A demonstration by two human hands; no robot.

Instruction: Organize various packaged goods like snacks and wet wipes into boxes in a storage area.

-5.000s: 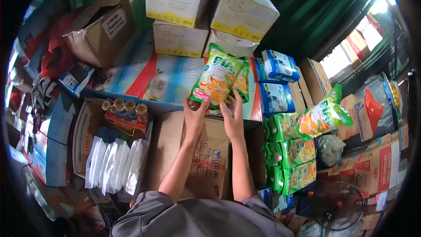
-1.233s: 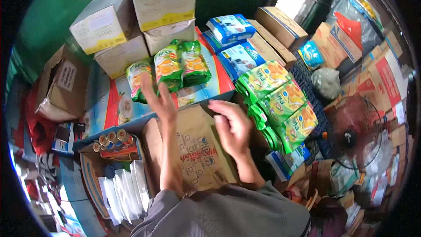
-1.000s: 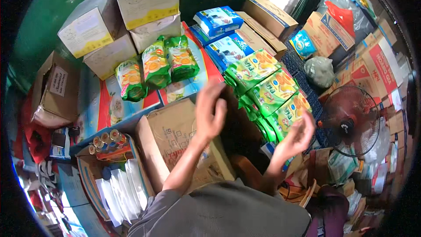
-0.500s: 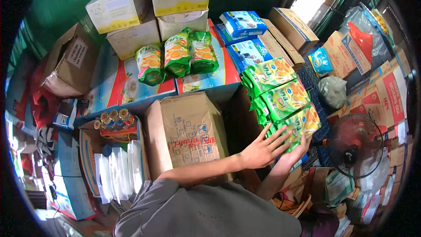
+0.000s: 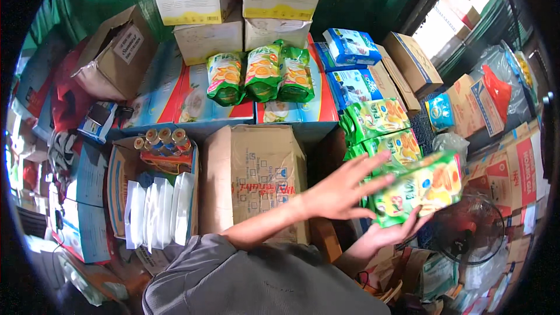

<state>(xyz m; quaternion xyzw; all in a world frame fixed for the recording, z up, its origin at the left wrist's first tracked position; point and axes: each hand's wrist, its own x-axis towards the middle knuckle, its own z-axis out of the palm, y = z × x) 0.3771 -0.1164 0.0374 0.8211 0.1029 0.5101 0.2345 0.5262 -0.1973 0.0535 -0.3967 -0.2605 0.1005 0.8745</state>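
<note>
In my right hand (image 5: 395, 232) is a green snack packet (image 5: 421, 191) with yellow-orange pictures, gripped along its lower edge and tilted. My left hand (image 5: 341, 189) has its fingers spread at the left of that packet; whether the fingertips touch it I cannot tell. Just beyond both hands, the same kind of packets (image 5: 382, 118) lie in overlapping rows, partly hidden by the held one. Three more green packets (image 5: 262, 71) stand on blue-and-red cartons (image 5: 198, 105) farther back.
A closed brown carton (image 5: 262, 169) stands in front of me. Left of it, an open box (image 5: 116, 198) holds gold-capped jars (image 5: 166, 140) and white packs (image 5: 157, 213). Blue packs (image 5: 353, 46) lie at the back right. A black fan (image 5: 469, 230) stands near my right hand.
The nearest green packet has been lifted off the others and shifted right in my right hand. My left hand has spread its fingers more. The whole view has shifted.
</note>
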